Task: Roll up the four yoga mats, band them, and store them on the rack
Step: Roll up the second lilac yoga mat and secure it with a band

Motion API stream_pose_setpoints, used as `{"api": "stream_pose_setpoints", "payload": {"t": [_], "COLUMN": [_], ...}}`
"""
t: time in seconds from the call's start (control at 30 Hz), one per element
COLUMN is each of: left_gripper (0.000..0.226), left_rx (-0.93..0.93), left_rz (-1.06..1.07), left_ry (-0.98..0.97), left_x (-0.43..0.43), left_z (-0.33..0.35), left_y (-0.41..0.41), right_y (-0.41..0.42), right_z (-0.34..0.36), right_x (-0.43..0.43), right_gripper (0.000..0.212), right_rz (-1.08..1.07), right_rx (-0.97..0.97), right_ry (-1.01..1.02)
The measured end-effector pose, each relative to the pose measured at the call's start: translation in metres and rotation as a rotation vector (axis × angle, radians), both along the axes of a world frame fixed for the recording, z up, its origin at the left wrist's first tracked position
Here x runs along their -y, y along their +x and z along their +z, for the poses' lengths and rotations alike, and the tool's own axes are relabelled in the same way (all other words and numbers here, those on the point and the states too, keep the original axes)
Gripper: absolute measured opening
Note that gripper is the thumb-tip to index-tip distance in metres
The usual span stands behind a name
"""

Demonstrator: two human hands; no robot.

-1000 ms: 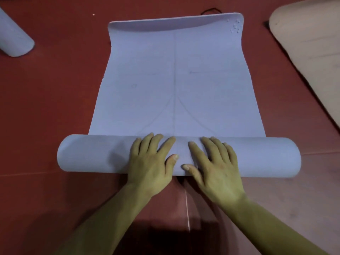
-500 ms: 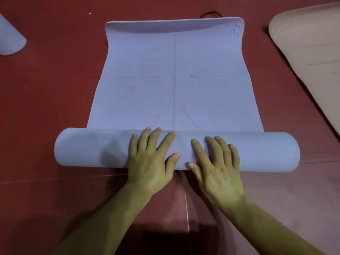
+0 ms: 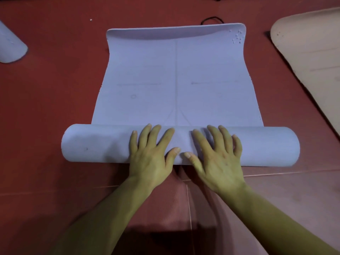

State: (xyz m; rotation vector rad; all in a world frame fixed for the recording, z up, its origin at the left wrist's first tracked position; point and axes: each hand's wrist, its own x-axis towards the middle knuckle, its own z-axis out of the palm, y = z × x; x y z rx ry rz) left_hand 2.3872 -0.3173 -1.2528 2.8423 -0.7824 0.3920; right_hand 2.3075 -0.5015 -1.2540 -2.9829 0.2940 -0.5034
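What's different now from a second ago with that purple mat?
The roll of the lilac mat has moved forward, away from the person, taking up more of the flat part. The left hand and right hand still press flat on it; nothing grasped or released. The beige mat and the rolled mat at left lie unchanged.

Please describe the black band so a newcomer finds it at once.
Start from the half-rolled lilac yoga mat on the red floor. Just beyond its curled far edge, right of centre, lies a thin black loop. Nothing else nearby is so thin and cord-like.
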Motion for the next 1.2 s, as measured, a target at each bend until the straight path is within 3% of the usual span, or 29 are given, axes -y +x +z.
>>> {"api": "stream_pose_setpoints", "payload": {"t": [0.33,0.57,0.9,1.07,1.2], "left_gripper": [0.056,0.052,0.052,0.050,0.051], "left_rx": [-0.004,-0.012,-0.072,-0.091,-0.146], "left_rz": [-0.017,-0.002,-0.005,-0.013,0.024], "left_ry": [-0.023,-0.006,0.057,0.100,0.143], "left_x": [0.002,0.020,0.026,0.045,0.059], "left_z": [-0.007,-0.001,0.018,0.015,0.020], "left_y": [0.010,0.050,0.081,0.127,0.148], "right_y": [0.036,0.037,0.102,0.126,0.121], "right_z": [0.008,-0.001,0.042,0.036,0.029], "right_x": [0.012,0.011,0.036,0.041,0.033], "right_gripper": [0.063,0.070,0.079,0.068,0.075], "right_rz": [-0.004,-0.053,-0.040,-0.083,-0.072], "right_rx": [-0.096,-0.023,-0.385,-0.267,-0.217], "right_ry": [0.053,0.046,0.203,0.218,0.177]}}
